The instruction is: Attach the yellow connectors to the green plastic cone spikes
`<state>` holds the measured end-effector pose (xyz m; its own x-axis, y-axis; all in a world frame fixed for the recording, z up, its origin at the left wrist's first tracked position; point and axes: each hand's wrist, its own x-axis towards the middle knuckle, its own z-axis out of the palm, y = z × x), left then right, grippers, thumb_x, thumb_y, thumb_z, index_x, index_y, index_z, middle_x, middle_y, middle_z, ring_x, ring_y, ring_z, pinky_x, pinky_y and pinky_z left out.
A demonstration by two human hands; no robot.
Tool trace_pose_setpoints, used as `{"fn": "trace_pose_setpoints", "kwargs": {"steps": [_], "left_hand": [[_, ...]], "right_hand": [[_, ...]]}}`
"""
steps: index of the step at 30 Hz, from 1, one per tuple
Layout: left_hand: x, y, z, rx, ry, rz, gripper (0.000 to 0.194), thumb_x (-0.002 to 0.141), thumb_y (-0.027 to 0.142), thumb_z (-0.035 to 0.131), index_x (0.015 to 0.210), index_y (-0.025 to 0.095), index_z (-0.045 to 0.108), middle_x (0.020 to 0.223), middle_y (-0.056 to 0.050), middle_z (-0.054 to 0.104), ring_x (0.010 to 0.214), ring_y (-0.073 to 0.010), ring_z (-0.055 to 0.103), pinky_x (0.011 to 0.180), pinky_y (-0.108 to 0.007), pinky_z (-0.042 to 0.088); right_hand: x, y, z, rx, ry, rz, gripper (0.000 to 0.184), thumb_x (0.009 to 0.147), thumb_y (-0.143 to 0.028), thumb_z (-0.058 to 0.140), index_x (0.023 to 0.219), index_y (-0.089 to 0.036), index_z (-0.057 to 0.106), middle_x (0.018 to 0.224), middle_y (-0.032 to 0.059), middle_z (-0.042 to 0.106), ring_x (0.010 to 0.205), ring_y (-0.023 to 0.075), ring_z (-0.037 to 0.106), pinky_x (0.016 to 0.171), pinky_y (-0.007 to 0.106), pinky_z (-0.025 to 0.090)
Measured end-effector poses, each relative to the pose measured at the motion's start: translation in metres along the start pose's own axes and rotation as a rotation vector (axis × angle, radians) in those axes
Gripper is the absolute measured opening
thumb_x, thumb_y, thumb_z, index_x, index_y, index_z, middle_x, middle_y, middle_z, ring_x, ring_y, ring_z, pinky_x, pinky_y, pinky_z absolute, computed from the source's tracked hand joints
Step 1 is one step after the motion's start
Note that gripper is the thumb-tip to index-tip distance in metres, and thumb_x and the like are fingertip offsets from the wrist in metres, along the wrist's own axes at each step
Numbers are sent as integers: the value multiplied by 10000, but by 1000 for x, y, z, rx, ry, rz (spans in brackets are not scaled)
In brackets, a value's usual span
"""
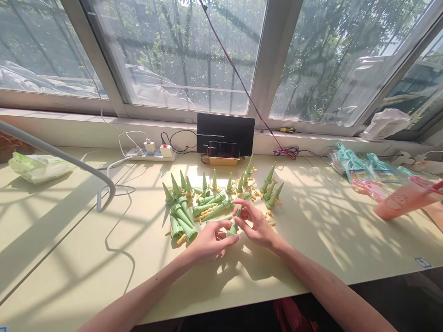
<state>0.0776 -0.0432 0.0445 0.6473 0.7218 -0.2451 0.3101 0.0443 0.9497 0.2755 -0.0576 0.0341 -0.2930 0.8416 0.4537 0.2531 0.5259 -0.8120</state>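
Note:
Between my hands, above the near part of the table, is a green plant watering spike (234, 227), a tapered cone held with its point up. My left hand (212, 240) grips it low, near the wide end. Higher up, the fingers of my right hand (258, 225) close around it near the tip. Just beyond lie several loose green spikes (187, 221) on their sides, with small yellow valve pieces (209, 212) among them. Farther back, several spikes stand upright, such as one spike (229, 184) behind my right hand. My fingers hide part of the held spike.
A tablet (224, 129) with a phone (223, 149) before it leans by the window. Left are a power strip (155, 154), a grey curved tube (69, 154) and a plastic packet (39, 167). Right are a pink drink cup (404, 199) and bagged teal items (360, 162).

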Motion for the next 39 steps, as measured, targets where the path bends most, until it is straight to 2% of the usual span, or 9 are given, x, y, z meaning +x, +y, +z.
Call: {"fn": "trace_pose_setpoints", "kwargs": {"steps": [5,9,13,17,21,26,30,34,39], "left_hand": [[-1,-2,0,-83,-93,57,352,903,535,609,917,184,590,478,68,523,423,-95,461,549,-239,438],[-1,0,1,-122,-87,21,417,846,563,673,980,177,590,516,66,535,428,-96,453,488,-225,377],[0,0,2,-139,-27,28,430,832,534,702,1021,167,583,479,84,497,417,-94,441,489,-223,380],[0,-1,2,-139,21,123,326,867,467,683,947,167,582,524,80,514,406,-71,446,518,-225,419],[-1,-1,2,-113,63,158,292,883,444,661,921,168,574,568,67,538,389,-67,461,466,-216,399],[-4,1,5,-61,137,228,337,877,470,640,1022,173,577,1035,-64,660,476,-73,548,381,-215,404],[-7,-2,8,133,237,386,324,879,396,649,1096,162,593,996,-71,655,633,-116,602,548,-247,532],[-12,-3,12,255,157,519,257,918,317,594,1117,155,600,932,-66,655,619,-109,578,538,-236,502],[-18,-2,14,335,123,584,192,928,274,583,1081,160,599,858,-46,655,589,-100,564,531,-231,470]], "right_hand": [[1,0,-2,-55,-11,-14,350,1003,-246,490,1351,-242,457,947,35,577,670,130,548,693,320,547],[-1,8,-1,-141,13,-47,375,996,-253,502,1365,-239,439,922,25,554,642,129,548,641,305,525],[-1,19,-2,-204,181,-64,372,1013,-265,461,1376,-236,384,939,30,579,599,127,558,554,274,491],[7,24,-18,-529,318,-43,180,986,-227,480,1146,-198,555,913,62,618,646,176,570,610,325,496],[19,26,-37,-790,274,69,205,955,-149,452,1099,-168,597,1032,131,635,795,236,622,717,361,502],[32,31,-48,-1017,144,289,258,934,-70,447,1074,-180,634,985,100,639,739,195,613,641,275,421],[41,38,-52,-1110,21,347,287,869,1,469,1019,-173,642,913,80,612,659,166,557,567,261,322],[44,45,-51,-1113,-10,322,261,858,11,458,922,-172,631,820,46,569,615,148,488,552,257,283],[41,50,-46,-1126,-1,294,283,858,37,421,862,-170,614,762,36,527,539,135,376,538,290,244]]}}
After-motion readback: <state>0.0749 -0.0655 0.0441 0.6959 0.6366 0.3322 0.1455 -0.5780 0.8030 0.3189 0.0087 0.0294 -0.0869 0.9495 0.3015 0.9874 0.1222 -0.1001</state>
